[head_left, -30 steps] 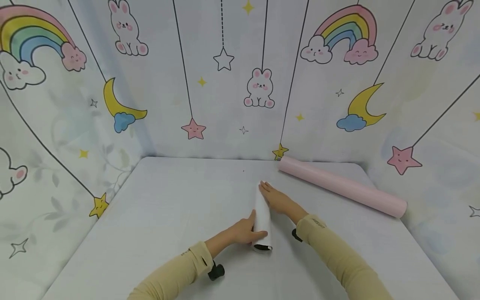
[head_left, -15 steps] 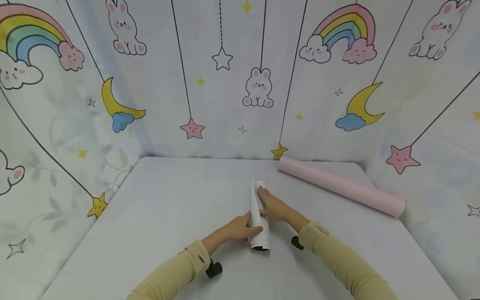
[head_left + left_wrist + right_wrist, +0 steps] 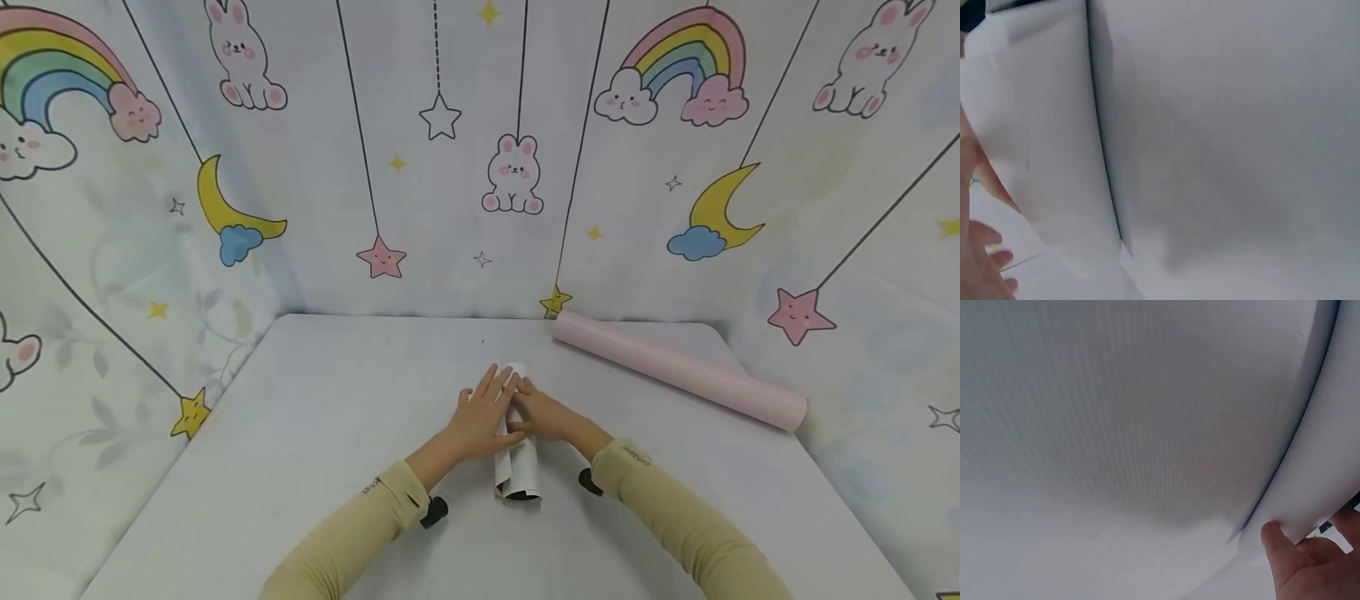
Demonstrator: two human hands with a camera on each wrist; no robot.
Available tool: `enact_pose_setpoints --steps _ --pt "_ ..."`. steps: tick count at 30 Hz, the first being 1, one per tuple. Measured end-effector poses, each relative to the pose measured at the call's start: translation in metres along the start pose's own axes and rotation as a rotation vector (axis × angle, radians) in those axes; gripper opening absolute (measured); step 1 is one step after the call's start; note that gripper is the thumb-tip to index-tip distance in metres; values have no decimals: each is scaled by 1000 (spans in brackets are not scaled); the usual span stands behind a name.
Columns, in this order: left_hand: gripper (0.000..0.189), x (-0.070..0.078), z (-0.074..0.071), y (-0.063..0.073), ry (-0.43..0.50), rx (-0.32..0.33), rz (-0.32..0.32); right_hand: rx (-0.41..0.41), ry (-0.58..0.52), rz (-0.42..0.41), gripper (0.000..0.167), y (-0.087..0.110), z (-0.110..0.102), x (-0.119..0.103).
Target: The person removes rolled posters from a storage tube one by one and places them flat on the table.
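A white paper-like roll (image 3: 524, 471) lies lengthwise on the table, its dark hollow end toward me and a loose edge lifted along its left side. My left hand (image 3: 474, 423) rests over the roll's left side and far part, fingers stretched forward. From the right, my right hand (image 3: 551, 414) holds the far half; the right wrist view shows its thumb on the outside of the roll (image 3: 1329, 437) and its fingers curled over. In the left wrist view the spread fingers (image 3: 988, 256) show beyond the roll (image 3: 1054, 137), partly hidden by it.
A longer pink roll (image 3: 678, 368) lies slantwise at the back right of the white table (image 3: 337, 400). Behind and beside the table hang curtains (image 3: 322, 167) printed with rabbits, stars and rainbows. Black devices (image 3: 435, 511) sit under both wrists.
My left hand has moved from the roll's near end up to its far half, its fingers now extended. A loose edge has come up on the left. My right hand stays on the right side.
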State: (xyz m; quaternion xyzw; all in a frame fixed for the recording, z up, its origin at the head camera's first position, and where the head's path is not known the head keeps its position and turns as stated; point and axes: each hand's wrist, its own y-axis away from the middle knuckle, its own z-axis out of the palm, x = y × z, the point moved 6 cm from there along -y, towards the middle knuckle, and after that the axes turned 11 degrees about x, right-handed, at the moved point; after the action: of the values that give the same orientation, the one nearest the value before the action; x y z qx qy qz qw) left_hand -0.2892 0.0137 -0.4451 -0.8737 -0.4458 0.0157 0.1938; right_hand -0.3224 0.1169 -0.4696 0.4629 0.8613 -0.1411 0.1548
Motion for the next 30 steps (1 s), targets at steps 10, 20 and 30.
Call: enact_pose_setpoints --steps 10,20,30 --pt "100 -9 9 -7 -39 -243 60 -20 -40 -2 67 -3 2 3" --pt "121 -36 24 8 -189 -378 -46 -29 59 -5 62 -3 6 -2" --pt "119 -45 33 17 -177 -454 -110 -57 186 4 56 -10 9 -10"
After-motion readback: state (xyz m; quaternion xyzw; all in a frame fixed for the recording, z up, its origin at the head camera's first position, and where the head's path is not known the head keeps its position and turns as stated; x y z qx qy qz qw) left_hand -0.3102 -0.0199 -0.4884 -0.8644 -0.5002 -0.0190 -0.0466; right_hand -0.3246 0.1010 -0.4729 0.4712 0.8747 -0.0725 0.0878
